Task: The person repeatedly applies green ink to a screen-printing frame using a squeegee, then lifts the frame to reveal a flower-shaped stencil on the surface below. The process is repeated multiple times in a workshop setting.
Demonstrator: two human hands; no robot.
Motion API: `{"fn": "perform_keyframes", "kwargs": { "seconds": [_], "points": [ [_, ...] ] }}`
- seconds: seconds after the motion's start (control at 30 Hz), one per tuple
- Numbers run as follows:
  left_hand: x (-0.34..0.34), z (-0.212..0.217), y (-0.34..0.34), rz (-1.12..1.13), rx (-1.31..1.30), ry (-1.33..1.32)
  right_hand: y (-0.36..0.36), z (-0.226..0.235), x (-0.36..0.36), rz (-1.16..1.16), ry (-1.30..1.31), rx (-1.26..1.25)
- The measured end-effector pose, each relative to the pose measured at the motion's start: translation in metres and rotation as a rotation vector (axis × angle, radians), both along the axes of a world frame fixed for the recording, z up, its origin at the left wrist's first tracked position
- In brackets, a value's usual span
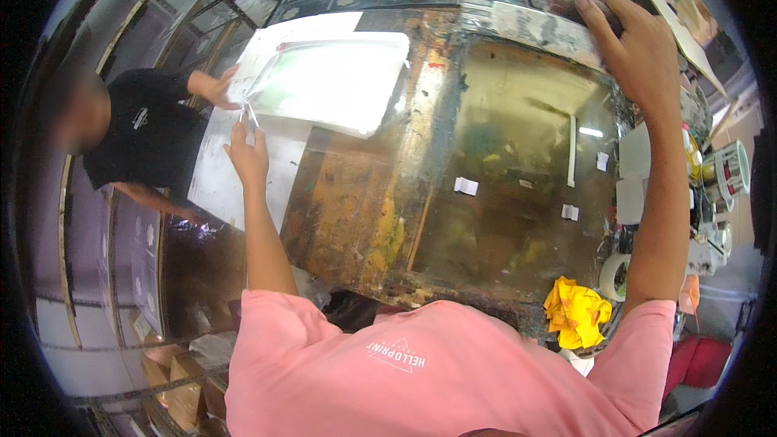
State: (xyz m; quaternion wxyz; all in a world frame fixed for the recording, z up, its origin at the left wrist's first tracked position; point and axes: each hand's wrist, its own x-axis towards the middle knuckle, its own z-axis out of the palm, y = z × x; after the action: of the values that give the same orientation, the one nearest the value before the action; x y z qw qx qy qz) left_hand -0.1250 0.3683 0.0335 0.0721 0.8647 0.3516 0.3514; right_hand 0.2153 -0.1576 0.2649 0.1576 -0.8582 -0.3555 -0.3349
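Paint-crusted worktable [486, 194] fills most of what's under me, all brown, yellow and green smears gone glossy, with a few little white paper scraps [465, 186] stuck on it. Over at the far left corner sits a big white sheet [332, 81], flat and shiny, rounded corners, lying on top of a larger pale sheet [218, 170]. My left hand [249, 154] is out there with fingers pinched closed on a thin metal tool [250, 116], tweezers or a small blade, can't really tell, and the tip is right at the white sheet's near-left edge. That sheet looks light and thin but fairly stiff, probably slick on top, so I'd guess it flexes if you grab one corner only; the edges or two opposite corners seem like the place to take it, and the surface looks like it would mark easily. My right hand [639, 48] is way across at the far right edge of the table, palm down with fingers curled over something dark, though I can't tell if it's actually gripping or just resting. Another person in a black shirt [150, 137] is on the left, one hand [218, 85] touching the sheet's left edge. Closer to me there's a crumpled yellow rag [576, 311], soft looking, and a tape roll [615, 275] beside it on the right.
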Motion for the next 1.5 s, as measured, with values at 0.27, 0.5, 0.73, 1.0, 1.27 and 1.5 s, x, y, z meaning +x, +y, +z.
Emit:
{"fn": "perform_keyframes", "kwargs": {
  "seconds": [0.27,0.5,0.73,1.0,1.27,1.5],
  "points": [
    [0.054,-0.007,-0.101,-0.18,0.329,0.117,0.0,0.005,-0.002,0.016,-0.016,-0.031],
    [0.112,-0.019,-0.133,-0.226,0.293,0.608,0.002,0.014,0.007,0.02,0.07,0.011],
    [0.121,0.012,-0.122,-0.263,-0.091,0.45,0.0,0.006,0.013,0.041,-0.05,0.011],
    [0.162,0.023,-0.234,-0.586,-0.011,0.58,-0.002,0.007,0.0,0.034,-0.043,-0.039],
    [0.184,-0.045,-0.397,-0.98,0.041,0.509,-0.006,0.001,-0.002,0.071,-0.008,-0.017],
    [0.201,-0.05,-0.465,-1.071,0.074,0.443,-0.003,0.007,0.003,0.089,-0.024,0.008]
  ]
}}
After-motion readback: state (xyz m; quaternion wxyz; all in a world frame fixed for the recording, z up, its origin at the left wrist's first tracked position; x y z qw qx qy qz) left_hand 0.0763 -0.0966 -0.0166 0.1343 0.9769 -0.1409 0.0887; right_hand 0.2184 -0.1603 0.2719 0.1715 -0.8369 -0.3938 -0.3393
